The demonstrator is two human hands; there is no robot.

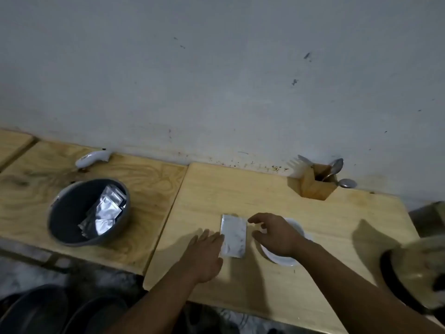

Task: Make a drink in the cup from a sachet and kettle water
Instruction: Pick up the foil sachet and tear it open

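The foil sachet (233, 236) lies flat on the table (277, 196), long axis twelve-to-six, the open, empty left hand (207, 251) touching its nine-o'clock edge, the open right hand (274, 233) hovering empty at three o'clock.

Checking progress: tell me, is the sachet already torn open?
No, the sachet lies flat and sealed on the table between both hands.

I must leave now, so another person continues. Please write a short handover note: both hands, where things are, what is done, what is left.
Left hand: open, flat, fingertips touching the flat silver foil sachet on the light wooden table.
Right hand: open, over the white cup, holding nothing.
More sachets lie in the grey round bowl.
Spoons stand in the wooden holder.
Done: one sachet laid out, seemingly unopened.
Left: open, empty it into the cup, add kettle water.
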